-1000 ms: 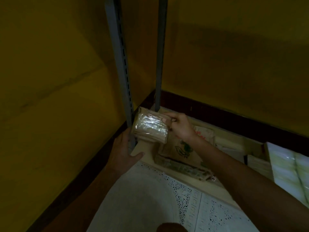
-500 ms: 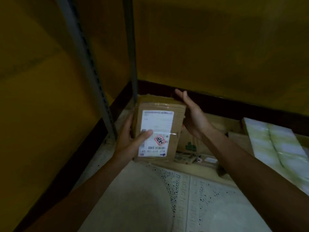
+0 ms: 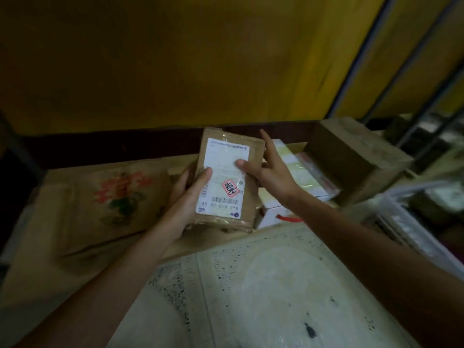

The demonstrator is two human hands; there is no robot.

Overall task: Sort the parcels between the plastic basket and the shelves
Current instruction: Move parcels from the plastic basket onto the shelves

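Note:
A small brown cardboard parcel (image 3: 251,156) with a white address label and a red sticker is held up in the middle of the view. My left hand (image 3: 187,197) grips its lower left side, thumb on the label. My right hand (image 3: 271,169) touches its right edge, thumb on the label and fingers spread. Below and behind it lie other parcels on a low surface: a flat brown one with a flower print (image 3: 120,194), a white box with a red handle (image 3: 272,216), a taped pale box (image 3: 301,174) and a big brown box (image 3: 351,156).
A yellow wall (image 3: 200,59) with a dark skirting closes the back. Grey shelf uprights (image 3: 356,64) rise at the top right. A pale plastic basket (image 3: 414,222) with goods stands at the right edge. White patterned cloth (image 3: 251,292) fills the foreground.
The view has swung to the right: the shelf uprights went from the left to the right side. The parcel stays in both hands, now over other boxes, with my right thumb on its label.

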